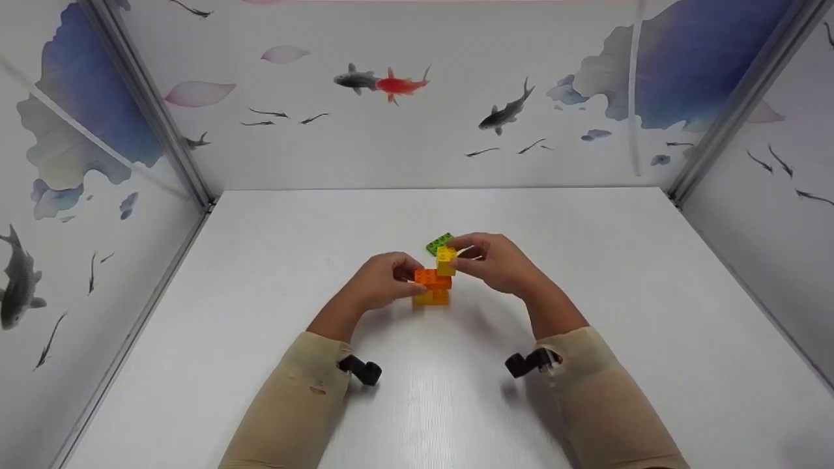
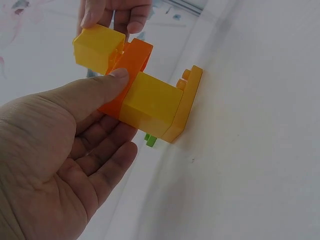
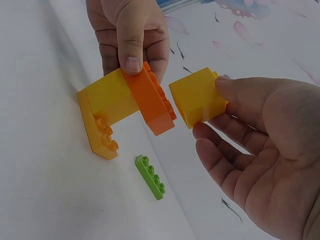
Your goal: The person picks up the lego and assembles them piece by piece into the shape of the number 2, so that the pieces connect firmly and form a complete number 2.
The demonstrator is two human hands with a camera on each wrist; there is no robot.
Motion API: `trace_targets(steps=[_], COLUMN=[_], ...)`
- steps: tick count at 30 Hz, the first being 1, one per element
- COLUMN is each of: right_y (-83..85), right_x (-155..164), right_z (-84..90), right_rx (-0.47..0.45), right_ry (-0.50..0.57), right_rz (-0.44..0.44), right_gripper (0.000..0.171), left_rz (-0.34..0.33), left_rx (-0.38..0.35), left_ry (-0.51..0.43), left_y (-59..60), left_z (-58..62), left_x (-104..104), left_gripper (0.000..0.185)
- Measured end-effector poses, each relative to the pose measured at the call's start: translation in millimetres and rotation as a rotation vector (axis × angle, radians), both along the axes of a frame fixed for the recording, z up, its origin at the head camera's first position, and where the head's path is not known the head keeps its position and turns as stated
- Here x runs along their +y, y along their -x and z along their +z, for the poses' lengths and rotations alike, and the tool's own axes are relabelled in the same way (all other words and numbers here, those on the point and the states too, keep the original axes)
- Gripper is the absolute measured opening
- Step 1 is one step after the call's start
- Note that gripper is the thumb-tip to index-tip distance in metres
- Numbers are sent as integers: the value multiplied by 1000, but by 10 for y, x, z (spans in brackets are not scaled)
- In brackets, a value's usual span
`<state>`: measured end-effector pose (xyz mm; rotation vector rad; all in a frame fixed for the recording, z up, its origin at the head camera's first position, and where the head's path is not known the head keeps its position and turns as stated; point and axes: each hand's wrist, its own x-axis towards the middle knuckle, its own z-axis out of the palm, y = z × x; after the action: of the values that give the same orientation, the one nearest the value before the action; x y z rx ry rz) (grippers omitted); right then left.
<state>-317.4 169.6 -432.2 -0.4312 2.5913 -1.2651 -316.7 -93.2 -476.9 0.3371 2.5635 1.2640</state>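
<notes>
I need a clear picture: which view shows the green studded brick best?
The right wrist view: the green studded brick appears largest and unblocked there. The head view shows it small, from above; the left wrist view shows only a bit past the brick stack.

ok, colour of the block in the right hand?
The held block is yellow; clearest in the right wrist view.

The bench (image 1: 260,228) is white and shiny. At twelve o'clock, a white wall (image 1: 404,156) shows painted fish (image 1: 401,85). Side walls (image 1: 150,215) stand at nine and three o'clock. Grey poles (image 1: 148,98) rise at ten and two o'clock.
</notes>
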Motion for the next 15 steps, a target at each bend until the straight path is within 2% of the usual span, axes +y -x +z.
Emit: trace_targets(steps=[6, 15], right_y=[-1, -5], right_x=[-4, -13], right_z=[-30, -33], right_rx=[-24, -40], right_ry=[4, 2], right_rz=[34, 35], right_gripper=[34, 33], left_rz=[2, 0], left_rx=[0, 6], left_ry=[-4, -11], left_y=[-18, -12], left_z=[6, 5], left_x=[7, 2], left_gripper=[31, 31])
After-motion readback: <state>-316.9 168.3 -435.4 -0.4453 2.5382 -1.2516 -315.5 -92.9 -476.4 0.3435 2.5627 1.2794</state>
